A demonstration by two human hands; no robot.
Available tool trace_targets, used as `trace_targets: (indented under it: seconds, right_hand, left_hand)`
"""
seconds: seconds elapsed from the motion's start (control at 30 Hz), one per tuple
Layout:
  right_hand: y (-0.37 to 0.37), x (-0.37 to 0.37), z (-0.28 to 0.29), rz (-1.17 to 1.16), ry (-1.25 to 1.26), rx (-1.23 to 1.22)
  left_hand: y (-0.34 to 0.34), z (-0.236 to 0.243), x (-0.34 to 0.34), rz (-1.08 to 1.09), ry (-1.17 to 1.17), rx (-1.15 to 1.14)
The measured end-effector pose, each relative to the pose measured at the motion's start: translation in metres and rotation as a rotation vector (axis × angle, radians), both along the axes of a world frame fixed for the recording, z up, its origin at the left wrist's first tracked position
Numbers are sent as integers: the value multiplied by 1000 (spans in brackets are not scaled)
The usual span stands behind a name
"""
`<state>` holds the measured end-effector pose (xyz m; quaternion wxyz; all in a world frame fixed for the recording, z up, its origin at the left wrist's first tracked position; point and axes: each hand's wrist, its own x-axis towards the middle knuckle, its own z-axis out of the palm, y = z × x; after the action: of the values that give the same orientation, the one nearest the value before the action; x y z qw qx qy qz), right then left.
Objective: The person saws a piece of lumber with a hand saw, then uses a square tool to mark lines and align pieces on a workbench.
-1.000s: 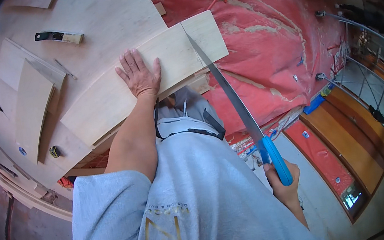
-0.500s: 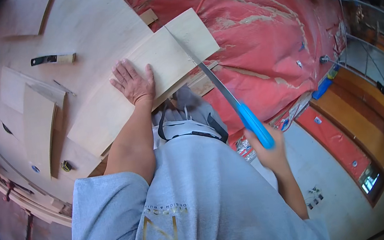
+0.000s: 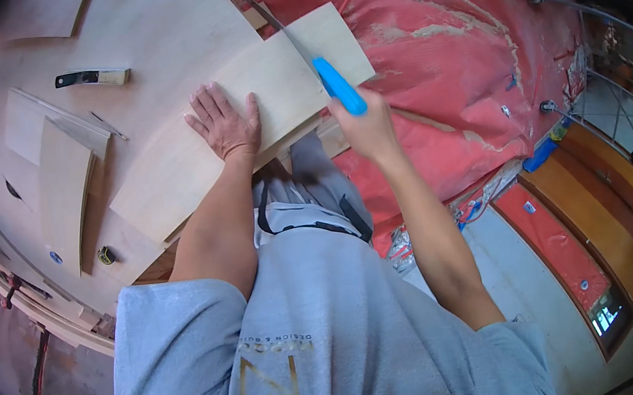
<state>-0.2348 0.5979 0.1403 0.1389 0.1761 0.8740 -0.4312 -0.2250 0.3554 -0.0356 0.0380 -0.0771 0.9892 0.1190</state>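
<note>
A long pale wooden board [image 3: 167, 157] lies over the worktable [image 3: 159, 34], its far right end sticking out past the edge. My left hand [image 3: 229, 125] rests flat on the board with its fingers spread. Wrapped round the blue handle of a handsaw [image 3: 341, 89], my right hand [image 3: 367, 123] is beside the board's near edge. The blade runs across the board near its overhanging end, sitting in a cut, and its tip shows beyond the far edge. My fingers hide the lower part of the handle.
On the table lie a putty knife [image 3: 93, 78], a pencil [image 3: 109, 125], a tape measure [image 3: 107, 255] and offcut boards [image 3: 64, 191]. Red sheeting [image 3: 453, 83] covers the floor to the right. Metal frame bars [image 3: 614, 86] and brown panels [image 3: 593, 169] stand at far right.
My right hand has pushed the saw forward and up-left, so the handle is now close to the board and more blade shows beyond its far edge. My left hand stays pressed on the board.
</note>
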Motion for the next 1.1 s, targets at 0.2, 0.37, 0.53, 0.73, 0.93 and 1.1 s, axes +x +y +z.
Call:
trace_targets:
  seconds: [0.2, 0.37, 0.53, 0.73, 0.93, 1.1]
  right_hand:
    - [51, 141, 192, 7, -230, 15]
    - [57, 140, 250, 90, -312, 77]
    - [9, 24, -9, -24, 53, -156]
    - [13, 35, 38, -81, -39, -124]
    - [58, 150, 274, 46, -370, 72]
    - [56, 138, 178, 84, -244, 107]
  left_hand:
    - [-12, -1, 4, 46, 25, -26]
    - [-11, -2, 9, 52, -9, -23]
    - [7, -1, -2, 27, 14, 8]
    - [7, -5, -2, 10, -22, 36]
    - [-10, -1, 7, 65, 0, 21]
    - [-11, 0, 9, 50, 9, 17]
